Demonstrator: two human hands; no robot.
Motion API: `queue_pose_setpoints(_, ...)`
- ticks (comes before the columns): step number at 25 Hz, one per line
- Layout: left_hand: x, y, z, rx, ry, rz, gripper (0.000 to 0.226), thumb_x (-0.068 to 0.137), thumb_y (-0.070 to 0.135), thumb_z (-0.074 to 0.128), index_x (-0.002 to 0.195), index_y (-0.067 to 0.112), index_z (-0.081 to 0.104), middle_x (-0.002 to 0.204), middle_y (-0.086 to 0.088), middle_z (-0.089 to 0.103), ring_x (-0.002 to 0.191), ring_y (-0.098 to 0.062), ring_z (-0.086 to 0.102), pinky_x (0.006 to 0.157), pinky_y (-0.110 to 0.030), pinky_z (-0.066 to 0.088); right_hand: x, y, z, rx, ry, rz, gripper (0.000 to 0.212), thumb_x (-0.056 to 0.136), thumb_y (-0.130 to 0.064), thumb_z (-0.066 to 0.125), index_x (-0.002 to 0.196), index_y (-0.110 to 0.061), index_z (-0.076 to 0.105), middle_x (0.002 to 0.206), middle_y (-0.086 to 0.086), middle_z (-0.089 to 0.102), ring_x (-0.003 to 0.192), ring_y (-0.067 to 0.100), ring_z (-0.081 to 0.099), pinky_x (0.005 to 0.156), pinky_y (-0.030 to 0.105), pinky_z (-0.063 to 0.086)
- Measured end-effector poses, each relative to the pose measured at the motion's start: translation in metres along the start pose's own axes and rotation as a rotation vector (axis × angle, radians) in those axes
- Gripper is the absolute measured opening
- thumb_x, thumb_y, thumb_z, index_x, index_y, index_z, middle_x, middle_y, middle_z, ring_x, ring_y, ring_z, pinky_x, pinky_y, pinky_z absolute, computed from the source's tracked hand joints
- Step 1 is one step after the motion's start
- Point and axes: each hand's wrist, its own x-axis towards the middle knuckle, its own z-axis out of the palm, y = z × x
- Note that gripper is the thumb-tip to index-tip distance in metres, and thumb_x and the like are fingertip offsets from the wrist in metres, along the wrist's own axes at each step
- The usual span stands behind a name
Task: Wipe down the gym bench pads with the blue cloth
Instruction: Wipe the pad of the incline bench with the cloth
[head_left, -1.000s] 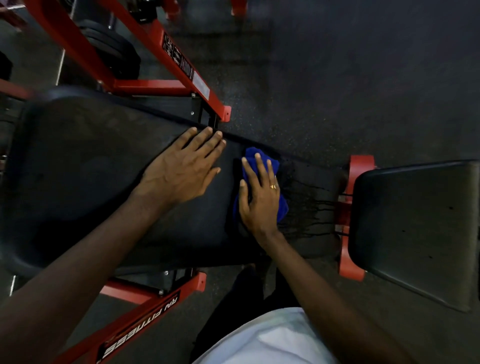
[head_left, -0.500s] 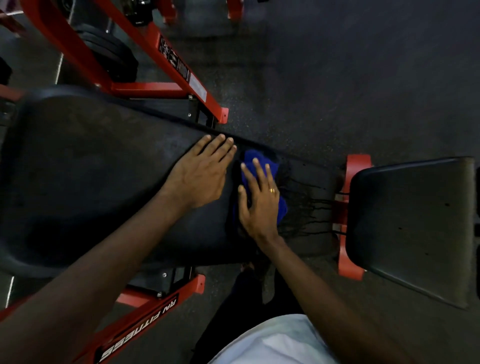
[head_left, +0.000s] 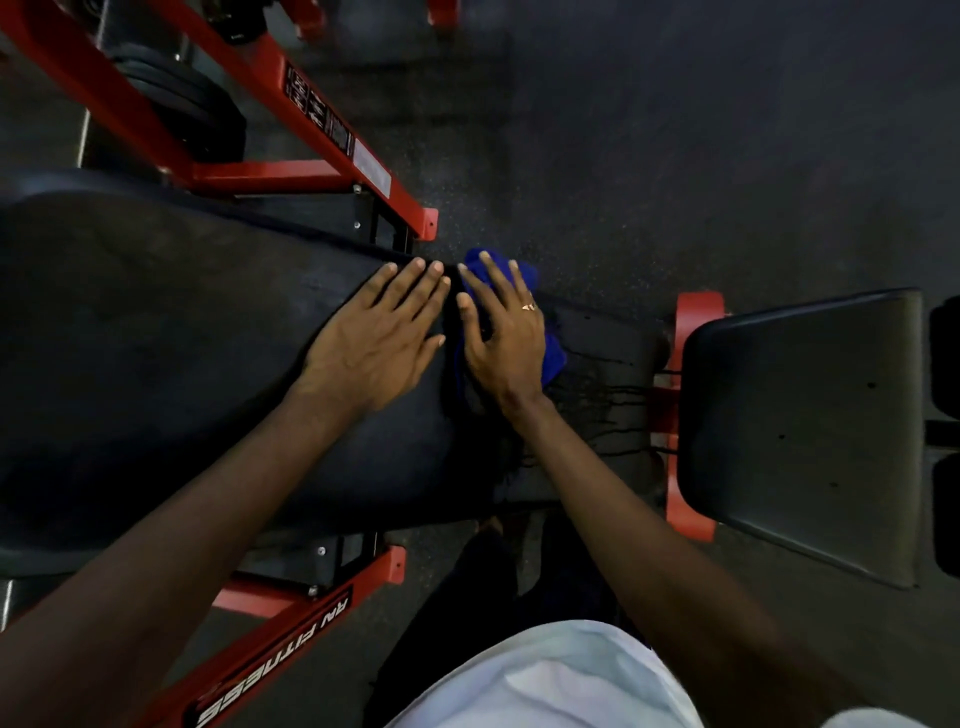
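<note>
I am seeing the right hand covering most of the blue cloth, with only its far edge and right side showing. The back pad is running off the left edge. The red frame is hiding part of the weight plates, and its warning label is proving too small for me to read.

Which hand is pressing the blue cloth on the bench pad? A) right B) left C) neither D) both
A: the right hand lies flat on the blue cloth, while the left hand rests bare on the bench pad beside it.
</note>
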Motion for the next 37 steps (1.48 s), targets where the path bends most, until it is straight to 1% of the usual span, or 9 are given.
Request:
queue_pose_setpoints(5, 0.001, 0.001, -0.001, 0.011, 0.001, 0.005, 0.068, 0.103, 0.042, 0.010, 0.160, 0.006, 0.022, 0.167, -0.014, 0.023, 0.155, -0.028, 0.020, 0.126, -0.043, 0.012, -0.064, 0.014, -0.005, -0.155, -0.085, -0.042, 0.050, 0.109, -0.036, 0.034, 0.158, -0.025, 0.037, 0.169, -0.001, 0.022, 0.158, 0.026, 0.010, 0.125, 0.056, 0.013)
queue_pose_setpoints(9, 0.002, 0.001, -0.002, 0.021, -0.006, 0.000, 0.068, 0.104, 0.042, 0.011, 0.160, 0.006, 0.023, 0.166, -0.013, 0.024, 0.154, -0.027, 0.021, 0.126, -0.044, 0.013, -0.056, 0.010, -0.003, -0.120, -0.061, -0.144, 0.060, 0.102, -0.017, 0.043, 0.159, -0.016, 0.026, 0.168, 0.003, 0.019, 0.157, 0.025, 0.008, 0.124, 0.059, 0.015)
queue_pose_setpoints(12, 0.002, 0.000, -0.002, 0.014, -0.001, 0.003, 0.067, 0.104, 0.042, 0.014, 0.159, 0.005, 0.025, 0.166, -0.013, 0.026, 0.154, -0.028, 0.023, 0.126, -0.044, 0.014, -0.033, 0.017, -0.008, -0.034, -0.124, -0.081, 0.059, 0.100, -0.023, 0.046, 0.158, -0.025, 0.035, 0.169, 0.001, 0.021, 0.158, 0.025, 0.009, 0.125, 0.056, 0.014)
queue_pose_setpoints(17, 0.001, 0.003, -0.002, 0.021, -0.012, 0.002, 0.068, 0.104, 0.042, 0.009, 0.160, 0.006, 0.022, 0.167, -0.013, 0.023, 0.155, -0.027, 0.021, 0.126, -0.044, 0.013, -0.033, 0.016, -0.005, 0.072, 0.045, 0.267, 0.049, 0.103, -0.036, 0.043, 0.152, -0.027, 0.048, 0.166, -0.001, 0.030, 0.154, 0.027, 0.025, 0.119, 0.050, 0.033)
queue_pose_setpoints(21, 0.002, 0.002, -0.001, 0.040, -0.007, 0.003, 0.067, 0.104, 0.041, 0.008, 0.160, 0.006, 0.020, 0.167, -0.013, 0.021, 0.155, -0.027, 0.019, 0.126, -0.044, 0.011, -0.071, -0.004, -0.005, 0.022, 0.007, 0.031, 0.046, 0.105, -0.033, 0.042, 0.149, -0.023, 0.052, 0.163, 0.000, 0.036, 0.154, 0.027, 0.026, 0.118, 0.047, 0.035)
queue_pose_setpoints(24, 0.003, 0.003, 0.000, 0.037, 0.001, -0.004, 0.067, 0.104, 0.041, 0.009, 0.160, 0.006, 0.020, 0.167, -0.013, 0.021, 0.155, -0.027, 0.019, 0.126, -0.044, 0.013, -0.031, 0.019, -0.004, 0.023, -0.017, -0.142, 0.043, 0.104, -0.026, 0.045, 0.146, -0.018, 0.055, 0.161, 0.006, 0.040, 0.152, 0.031, 0.032, 0.121, 0.046, 0.032)
queue_pose_setpoints(29, 0.002, 0.003, -0.001, 0.031, -0.027, -0.013, 0.066, 0.105, 0.041, 0.014, 0.160, 0.006, 0.020, 0.167, -0.013, 0.021, 0.155, -0.027, 0.019, 0.126, -0.044, 0.013, 0.032, 0.031, -0.004, 0.013, 0.085, 0.302, 0.048, 0.101, -0.042, 0.037, 0.125, -0.016, 0.069, 0.140, 0.004, 0.062, 0.133, 0.027, 0.054, 0.108, 0.046, 0.045)
queue_pose_setpoints(34, 0.003, 0.004, -0.002, 0.028, -0.006, -0.010, 0.066, 0.105, 0.040, 0.008, 0.161, 0.006, 0.017, 0.168, -0.014, 0.019, 0.155, -0.028, 0.017, 0.126, -0.045, 0.012, -0.047, -0.017, -0.001, 0.071, 0.071, 0.092, 0.035, 0.107, -0.028, 0.045, 0.133, -0.016, 0.065, 0.151, 0.002, 0.053, 0.145, 0.027, 0.043, 0.118, 0.032, 0.032)
queue_pose_setpoints(37, 0.002, 0.005, -0.004, 0.030, -0.045, -0.003, 0.066, 0.105, 0.041, 0.009, 0.162, 0.007, 0.010, 0.169, -0.013, 0.012, 0.157, -0.027, 0.011, 0.127, -0.044, 0.008, -0.070, 0.016, -0.006, 0.047, 0.059, 0.072, 0.036, 0.105, -0.022, 0.049, 0.138, -0.015, 0.062, 0.155, 0.006, 0.048, 0.145, 0.029, 0.042, 0.122, 0.040, 0.031)
